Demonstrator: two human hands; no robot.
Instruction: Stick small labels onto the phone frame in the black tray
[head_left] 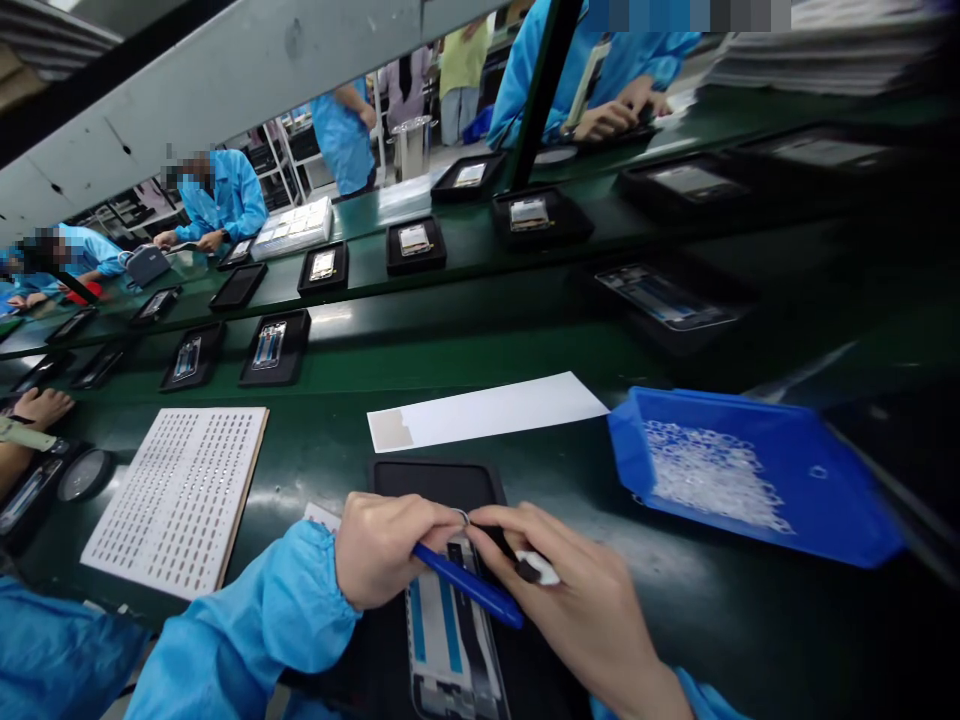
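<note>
My left hand (390,545) is closed around a blue pen-like tool (480,592), which slants down to the right. My right hand (566,580) pinches at the same spot, where a small, thin, curved piece (460,516) shows between the fingertips of both hands. A black and white object (538,568) is tucked in the right palm. Below both hands, an opened phone frame (442,640) with blue strips rests in a black tray (442,478).
A blue bin (832,490) of small clear parts stands at the right. A white paper strip (487,412) lies behind the tray, and a sheet of small pieces (176,490) at the left. Phone trays line the green shelves beyond; several people in blue work nearby.
</note>
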